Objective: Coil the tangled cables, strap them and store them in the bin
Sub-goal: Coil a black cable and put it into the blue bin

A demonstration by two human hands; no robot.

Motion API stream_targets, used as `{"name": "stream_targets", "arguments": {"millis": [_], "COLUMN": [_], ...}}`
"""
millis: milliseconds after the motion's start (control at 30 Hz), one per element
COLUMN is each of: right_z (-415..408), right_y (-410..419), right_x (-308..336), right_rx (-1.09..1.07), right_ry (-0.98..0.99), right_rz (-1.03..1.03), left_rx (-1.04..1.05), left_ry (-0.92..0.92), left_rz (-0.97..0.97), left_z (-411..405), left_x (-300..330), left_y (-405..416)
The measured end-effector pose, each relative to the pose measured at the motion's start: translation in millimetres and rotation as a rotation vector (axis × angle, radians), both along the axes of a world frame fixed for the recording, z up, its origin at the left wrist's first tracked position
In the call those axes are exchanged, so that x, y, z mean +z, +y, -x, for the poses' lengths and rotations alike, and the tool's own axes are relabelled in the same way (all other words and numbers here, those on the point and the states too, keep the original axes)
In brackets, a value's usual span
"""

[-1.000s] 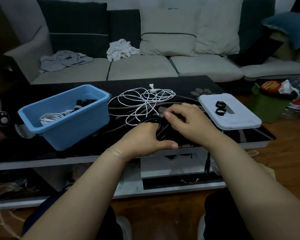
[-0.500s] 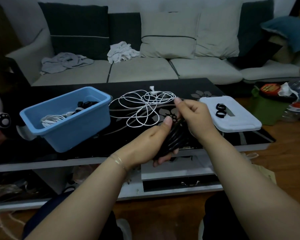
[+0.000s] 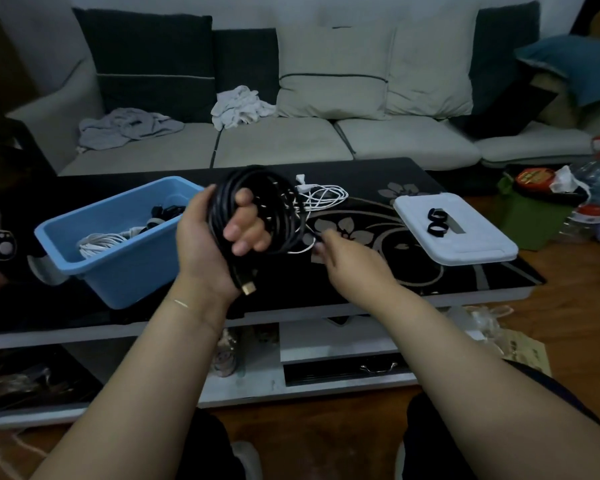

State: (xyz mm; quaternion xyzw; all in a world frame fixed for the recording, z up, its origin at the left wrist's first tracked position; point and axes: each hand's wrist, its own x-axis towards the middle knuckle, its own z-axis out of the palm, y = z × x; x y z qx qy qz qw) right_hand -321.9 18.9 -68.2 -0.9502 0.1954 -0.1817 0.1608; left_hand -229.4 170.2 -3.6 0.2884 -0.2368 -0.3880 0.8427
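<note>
A grey sofa (image 3: 278, 147) with dark and pale cushions filled the back of the view, crumpled cloths lying on its seat. In front of it stood a black glass coffee table (image 3: 371, 174) with a pale flower pattern. At the table's left end sat the blue plastic bin (image 3: 118, 271), which already contained a coiled white cable (image 3: 99, 242) and some dark cable behind it. At the right end lay the bin's white lid (image 3: 465, 251), bearing two black straps (image 3: 436, 221) side by side. A tangled white cable (image 3: 323, 197) lay on the tabletop between bin and lid.

The left hand (image 3: 212, 244) was raised above the table's near edge, fingers curled through and clenched around a coiled black cable (image 3: 278, 209); a gold-tipped plug (image 3: 247, 287) hung below the palm. The right hand (image 3: 347, 258) reached forward over the table just beside the coil, its fingertips at a black cable strand near the coil's right edge; whether it pinched that strand could not be told.
</note>
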Motion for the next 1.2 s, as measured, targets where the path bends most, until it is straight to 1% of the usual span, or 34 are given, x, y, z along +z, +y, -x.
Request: {"name": "stream_targets", "arguments": {"millis": [67, 133, 233, 433, 600, 700, 800, 867, 967, 1000, 1033, 1200], "right_z": [-2, -1, 4, 8, 13, 14, 17, 20, 22, 21, 22, 21], "right_y": [11, 22, 37, 46, 38, 38, 39, 39, 37, 36, 35, 27], "right_x": [-1, -2, -4, -1, 10, 11, 12, 12, 11, 11, 11, 15], "right_rx": [0.055, 0.13, 0.224, 0.291, 0.309, 0.298, 0.325, 0.352, 0.342, 0.332, 0.316, 0.241], "right_ry": [0.127, 0.213, 0.247, 0.078, -0.068, -0.171, -0.248, -0.301, -0.399, -0.436, -0.468, -0.556], "right_rz": [0.109, 0.201, 0.276, 0.4, 0.441, 0.523, 0.546, 0.555, 0.567, 0.574, 0.582, 0.591], "left_rx": [0.088, 0.156, 0.3, 0.464, 0.507, 0.496, 0.457, 0.375, 0.297, 0.279, 0.234, -0.064], "left_ry": [0.074, 0.106, 0.045, 0.016, -0.003, -0.113, -0.301, -0.416, -0.654, -0.695, -0.689, -0.496], "left_rz": [0.021, -0.01, -0.121, -0.272, -0.409, -0.538, -0.719, -0.82, -0.992, -1.021, -1.019, -0.936], "left_z": [-8, -12, -18, -20, -14, -11, -5, 2, 15, 18, 20, 27], "left_x": [-1, -5, -7, -9, -10, -13, -18, -19, -21, -22, -23, -25], "left_y": [2, -1, -1, -1, -12, -21, -26, -28, -30, -31, -31, -27]}}
